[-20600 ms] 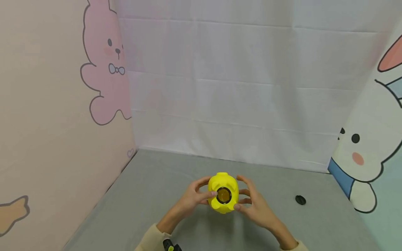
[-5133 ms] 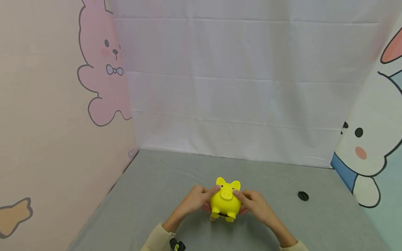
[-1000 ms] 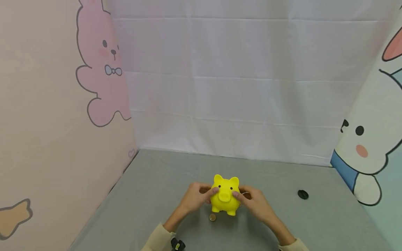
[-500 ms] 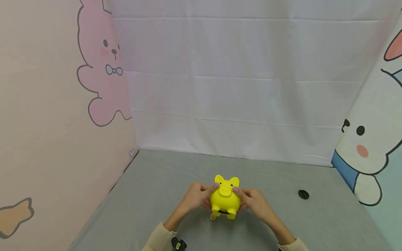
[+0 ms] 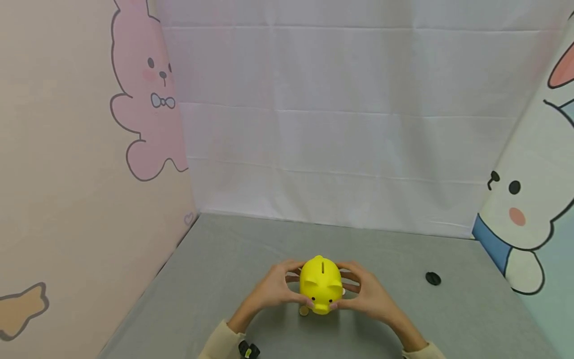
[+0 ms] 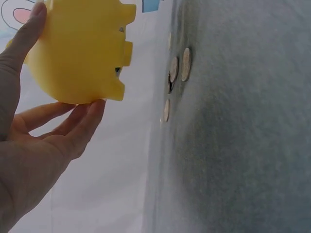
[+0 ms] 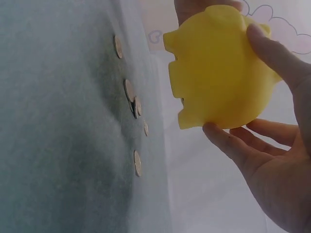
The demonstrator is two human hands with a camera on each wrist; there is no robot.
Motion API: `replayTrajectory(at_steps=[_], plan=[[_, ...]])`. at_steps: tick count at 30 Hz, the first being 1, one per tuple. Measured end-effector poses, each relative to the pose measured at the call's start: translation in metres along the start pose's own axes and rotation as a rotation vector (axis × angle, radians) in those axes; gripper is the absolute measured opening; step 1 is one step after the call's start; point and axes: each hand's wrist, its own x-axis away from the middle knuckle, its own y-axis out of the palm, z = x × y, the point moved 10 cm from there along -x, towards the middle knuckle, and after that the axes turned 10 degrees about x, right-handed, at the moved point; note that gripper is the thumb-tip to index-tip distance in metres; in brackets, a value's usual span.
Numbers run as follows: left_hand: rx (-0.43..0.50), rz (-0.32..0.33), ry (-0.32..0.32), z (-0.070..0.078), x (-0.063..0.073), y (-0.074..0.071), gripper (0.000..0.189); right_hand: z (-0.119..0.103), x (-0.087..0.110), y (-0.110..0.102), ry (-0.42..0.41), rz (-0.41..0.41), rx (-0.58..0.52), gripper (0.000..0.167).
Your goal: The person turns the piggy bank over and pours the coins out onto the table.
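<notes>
A yellow piggy bank (image 5: 321,280) hangs above the grey table, gripped from both sides. Its coin slot faces up and its snout points toward the person. My left hand (image 5: 274,288) holds one side, thumb by the face and fingertips behind; my right hand (image 5: 368,295) mirrors it on the other side. Beneath it lie several coins, among them a coin (image 6: 186,64) in the left wrist view and a coin (image 7: 118,46) in the right wrist view. One coin (image 5: 304,310) shows beside the snout in the head view. The bank's underside opening is mostly hidden.
A round black plug (image 5: 433,278) lies on the grey table cloth (image 5: 251,239) to the right. A white curtain (image 5: 332,124) closes off the back, with cartoon-printed panels at the left (image 5: 80,149) and right (image 5: 533,214).
Earlier the bank's round bottom opening faced the camera and no coins were seen on the table. Since half a second ago, its face has tipped downward, bringing the top slot into view.
</notes>
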Motion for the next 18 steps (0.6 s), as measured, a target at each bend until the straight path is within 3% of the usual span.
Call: replayTrajectory(at_steps=[11,18], plan=[[0.021,0.014,0.072,0.008,0.002,0.0,0.1,-0.018,0.001,-0.006,-0.162,0.123,0.123,0.092],[-0.062,0.072,0.309,0.028,0.012,-0.004,0.103,-0.05,0.018,-0.009,-0.471,0.299,0.281,0.102]])
